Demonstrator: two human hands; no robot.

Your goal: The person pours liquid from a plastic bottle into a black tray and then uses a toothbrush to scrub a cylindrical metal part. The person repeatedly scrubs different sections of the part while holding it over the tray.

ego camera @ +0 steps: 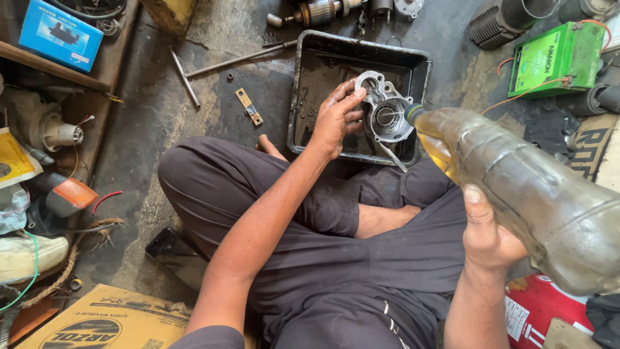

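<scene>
Over the black oily tray [420,64] on the floor, left hand [336,119] extends forward, fingers curled on the rim of a grey metal housing [386,110], held tilted above the tray. Right hand [485,236] wraps a grimy clear plastic bottle [529,187] of yellowish liquid, neck angled at the housing. Green rectangular battery [557,58] upper right; blue box [59,33] upper left; yellow carton [106,320] lower left.

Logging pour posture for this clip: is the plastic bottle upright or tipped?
Tipped. The bottle lies nearly level in the right hand, its neck pointing down at the metal housing that the left hand holds over the tray.
</scene>
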